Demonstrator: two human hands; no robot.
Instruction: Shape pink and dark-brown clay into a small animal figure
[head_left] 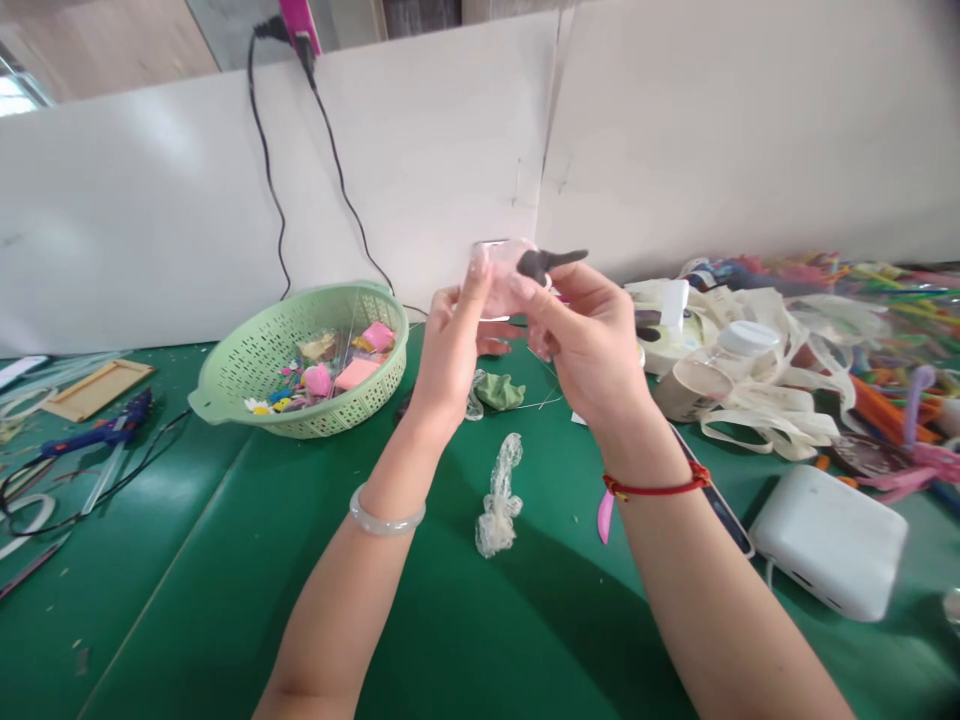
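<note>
Both my hands are raised above the green table (225, 600). My left hand (450, 345) pinches a small clear pinkish plastic piece (501, 270) by its left side. My right hand (589, 340) is closed on a small dark grey piece (547, 263) with a pointed end, held against the clear piece's right side. A pale bangle is on my left wrist and a red string on my right. Below the hands lie a scrap of white lace (499, 500) and a crumpled green scrap (500, 391).
A light green basket (225, 385) with small coloured bits stands at the left. A blue glue gun (97, 432) and cables lie far left. Ribbon (757, 400), a clear jar (712, 375), pipe cleaners and a white box (829, 540) crowd the right. White boards (675, 130) wall the back.
</note>
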